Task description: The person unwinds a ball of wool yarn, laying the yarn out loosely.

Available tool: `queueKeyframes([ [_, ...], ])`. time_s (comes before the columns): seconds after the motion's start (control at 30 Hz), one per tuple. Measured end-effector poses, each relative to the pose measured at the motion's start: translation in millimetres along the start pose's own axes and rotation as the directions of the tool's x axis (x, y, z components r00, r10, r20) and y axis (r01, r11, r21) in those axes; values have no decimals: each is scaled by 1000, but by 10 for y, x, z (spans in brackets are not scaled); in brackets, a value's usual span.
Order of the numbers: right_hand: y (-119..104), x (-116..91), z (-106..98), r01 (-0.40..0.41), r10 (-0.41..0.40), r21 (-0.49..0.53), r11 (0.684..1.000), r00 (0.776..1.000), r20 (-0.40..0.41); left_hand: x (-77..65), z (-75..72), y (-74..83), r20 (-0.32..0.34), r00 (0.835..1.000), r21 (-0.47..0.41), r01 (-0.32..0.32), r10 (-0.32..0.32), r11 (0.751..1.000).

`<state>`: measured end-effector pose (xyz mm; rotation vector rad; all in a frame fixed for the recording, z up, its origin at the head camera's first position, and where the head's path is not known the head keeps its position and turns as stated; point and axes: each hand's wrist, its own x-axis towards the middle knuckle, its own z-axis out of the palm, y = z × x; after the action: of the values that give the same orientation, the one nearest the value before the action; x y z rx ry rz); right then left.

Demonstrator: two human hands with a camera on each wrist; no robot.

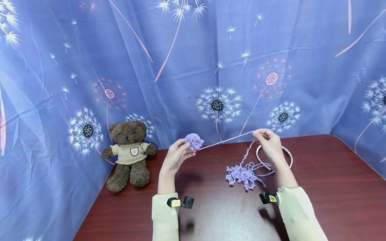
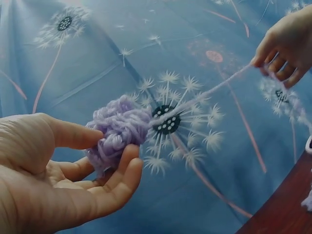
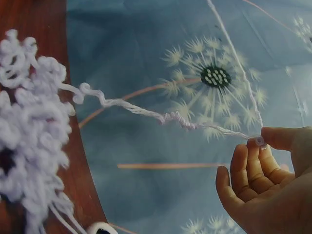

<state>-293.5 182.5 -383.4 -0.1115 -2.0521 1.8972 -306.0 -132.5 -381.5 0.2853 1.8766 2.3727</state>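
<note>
A small ball of lilac yarn (image 1: 194, 142) is held up between the thumb and fingers of my left hand (image 1: 175, 156). From the ball a strand of yarn (image 1: 226, 141) runs taut, rising to my right hand (image 1: 269, 144). The right thumb and index finger pinch that strand, seen closely in the right wrist view. Below the pinch, a kinked, curly length (image 3: 178, 119) hangs down to a loose tangle of lilac yarn (image 1: 245, 175) on the table. In the left wrist view the yarn ball (image 2: 119, 127) shows its wound loops, with fingers partly behind it.
A white headband-like ring (image 1: 290, 157) lies behind the right forearm, partly hidden by it. A brown teddy bear (image 1: 128, 155) in a cream shirt sits at the table's left back. The dark red table (image 1: 217, 214) ends against a blue dandelion-print curtain (image 1: 181, 110).
</note>
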Motion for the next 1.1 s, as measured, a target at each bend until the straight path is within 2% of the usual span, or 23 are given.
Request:
queueKeyframes([
  [0.13,7,42,-137,-26,31,68,997,997,-65,3,-52,14,-77,997,21,-2,3,1000],
  [0.23,17,72,-247,-36,54,167,985,993,-105,1,-89,31,-95,995,22,1,1,1000],
  [0.4,37,109,-419,-29,85,329,944,984,-157,-12,-138,61,-110,994,4,21,-20,1000],
  [0.77,136,174,-665,-83,186,398,914,955,-229,-70,-224,124,-158,987,-38,22,-28,999],
  [0.97,180,191,-760,-94,238,461,882,934,-265,-85,-272,140,-172,985,-53,11,-20,999],
  [1.1,182,194,-799,-107,253,445,889,925,-282,-93,-315,147,-183,983,-40,3,-10,999],
])
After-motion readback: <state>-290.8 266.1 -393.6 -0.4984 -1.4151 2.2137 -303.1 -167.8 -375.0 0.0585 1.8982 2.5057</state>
